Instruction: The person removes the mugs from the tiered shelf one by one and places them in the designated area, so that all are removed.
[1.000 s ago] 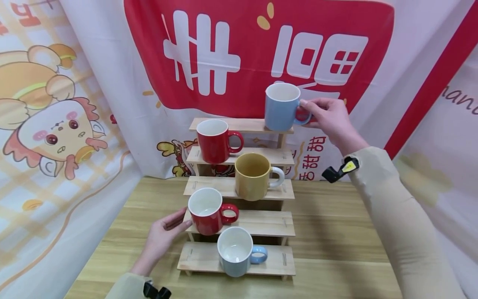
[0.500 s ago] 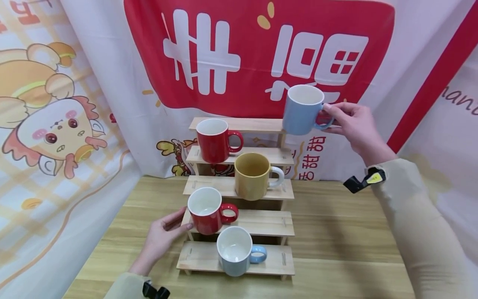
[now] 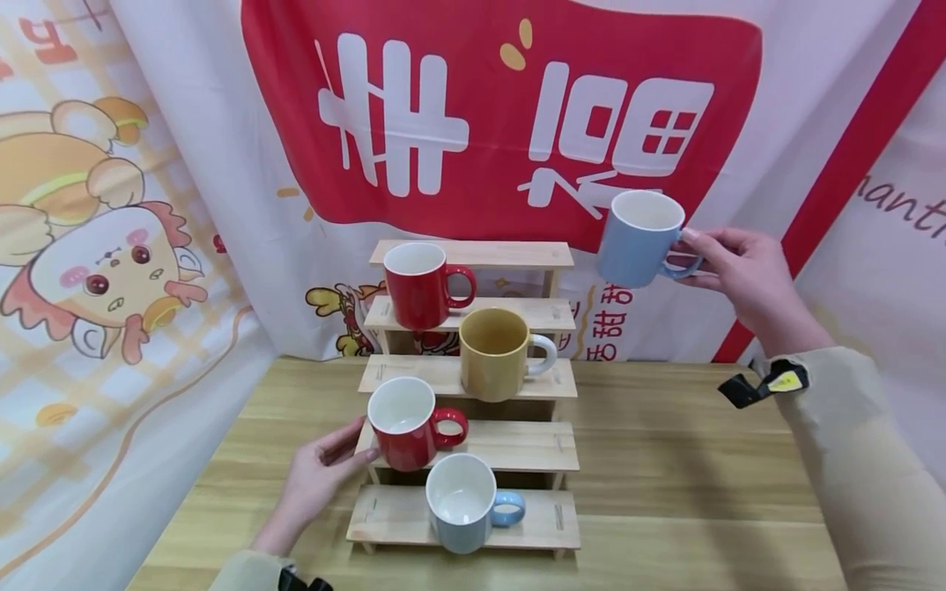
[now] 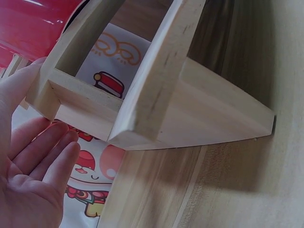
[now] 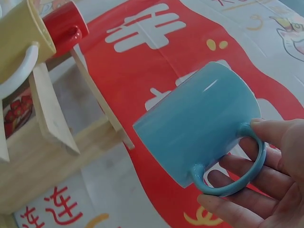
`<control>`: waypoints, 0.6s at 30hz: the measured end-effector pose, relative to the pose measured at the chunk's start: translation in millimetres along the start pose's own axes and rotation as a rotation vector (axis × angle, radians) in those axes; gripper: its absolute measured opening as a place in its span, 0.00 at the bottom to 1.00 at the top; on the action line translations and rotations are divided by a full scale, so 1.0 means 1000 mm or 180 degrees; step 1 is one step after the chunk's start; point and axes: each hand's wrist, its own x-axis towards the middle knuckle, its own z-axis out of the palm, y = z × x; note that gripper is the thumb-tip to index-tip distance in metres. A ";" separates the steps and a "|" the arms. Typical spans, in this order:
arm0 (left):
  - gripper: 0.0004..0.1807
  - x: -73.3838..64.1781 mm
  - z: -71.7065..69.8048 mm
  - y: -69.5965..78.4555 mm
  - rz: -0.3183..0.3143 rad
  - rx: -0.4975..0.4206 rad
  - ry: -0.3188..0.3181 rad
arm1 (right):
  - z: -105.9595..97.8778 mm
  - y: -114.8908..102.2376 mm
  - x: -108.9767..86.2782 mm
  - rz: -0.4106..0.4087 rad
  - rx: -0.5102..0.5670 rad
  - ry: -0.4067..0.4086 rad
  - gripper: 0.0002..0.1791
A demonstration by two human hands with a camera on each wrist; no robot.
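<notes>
Resting against the left end of a wooden rack (image 3: 510,446), the left hand (image 3: 318,478) has loosely extended fingers and grips nothing. Immediately right of it stands a red mug (image 3: 406,428); whether the thumb meets this mug is unclear. Another red mug (image 3: 419,289) stands farther up, beyond the left hand. A pale mug (image 3: 461,507) sits lower right of that hand, and a yellow mug (image 3: 493,361) stands between both hands. Left of the right hand (image 3: 750,275), a blue mug (image 3: 639,246) hangs off the rack, its handle grasped by thumb and fingers.
</notes>
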 end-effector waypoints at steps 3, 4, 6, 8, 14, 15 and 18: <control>0.39 0.000 0.000 0.000 0.0011 -0.0004 0.0006 | -0.007 0.007 -0.002 0.0038 -0.0044 0.0025 0.40; 0.39 -0.001 0.000 -0.001 0.0015 -0.0010 0.0012 | -0.009 0.010 -0.003 0.0052 -0.0045 0.0020 0.40; 0.38 -0.002 0.001 -0.001 0.0034 -0.0045 0.0010 | -0.013 0.017 -0.005 0.0079 -0.0057 0.0004 0.39; 0.38 -0.002 0.001 -0.002 0.0042 -0.0077 0.0002 | -0.016 0.022 -0.008 0.0123 -0.0040 -0.0022 0.39; 0.38 -0.001 0.001 -0.003 0.0056 -0.0110 -0.0004 | -0.020 0.040 -0.013 0.0292 -0.0045 -0.0069 0.41; 0.38 -0.001 0.001 -0.002 0.0058 -0.0106 -0.0005 | -0.020 0.044 -0.014 0.0305 -0.0046 -0.0067 0.41; 0.38 -0.001 0.000 -0.001 0.0063 -0.0108 -0.0016 | -0.017 0.056 -0.016 0.0340 -0.0021 -0.0052 0.42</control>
